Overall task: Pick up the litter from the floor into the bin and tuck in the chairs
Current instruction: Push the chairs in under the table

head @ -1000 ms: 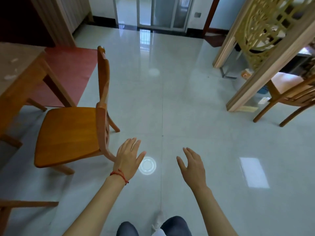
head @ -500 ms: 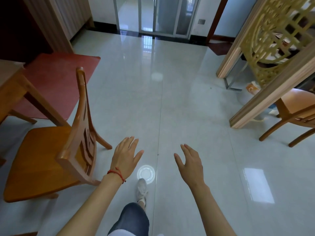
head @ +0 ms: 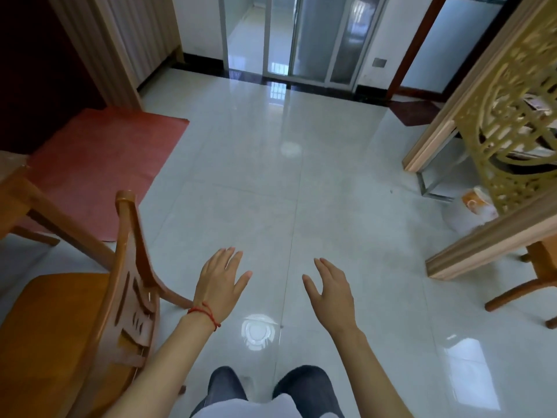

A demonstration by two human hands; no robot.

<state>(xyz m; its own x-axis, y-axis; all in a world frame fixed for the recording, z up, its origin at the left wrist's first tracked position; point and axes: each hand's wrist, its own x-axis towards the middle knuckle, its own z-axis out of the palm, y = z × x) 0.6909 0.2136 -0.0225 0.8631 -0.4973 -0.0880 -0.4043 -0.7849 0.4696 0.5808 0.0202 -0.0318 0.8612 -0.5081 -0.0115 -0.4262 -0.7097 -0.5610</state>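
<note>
Left hand: the left hand (head: 221, 282) is held out low in front of the body, palm down, fingers spread wide, holding nothing; a red thread (head: 206, 312) circles the wrist.
Right hand: the right hand (head: 331, 289) is at the same height, fingers loosely fanned, also empty.
Nearest chair: the wooden chair (head: 75, 321) stands at about 9 o'clock from the left hand, just beside that forearm but not touching it; its backrest top (head: 125, 197) leans toward 11 o'clock.
Chair's look: honey-orange varnished wood, smooth seat, slotted back, splayed legs.
Chair axis: seat to back runs left to right across the view, seat facing the table (head: 18, 188) at 10 o'clock, so a push toward 9 to 10 o'clock would likely tuck it in.
Nearer hand: the left, clearly; the right hand is well apart from this chair.
Second chair: another wooden chair (head: 539, 285) sits at 3 o'clock from the right hand, partly hidden behind a wooden partition (head: 488, 242).
Floor: the pale glossy floor (head: 301, 191) ahead at 12 o'clock shows only light reflections, no litter I can make out.
Possible litter or bin: a pale container with an orange-printed wrapper (head: 479, 203) lies at 2 o'clock, far from both hands; I cannot tell whether it is the bin.
Likely step: tucking the near chair, judged from its closeness.
</note>
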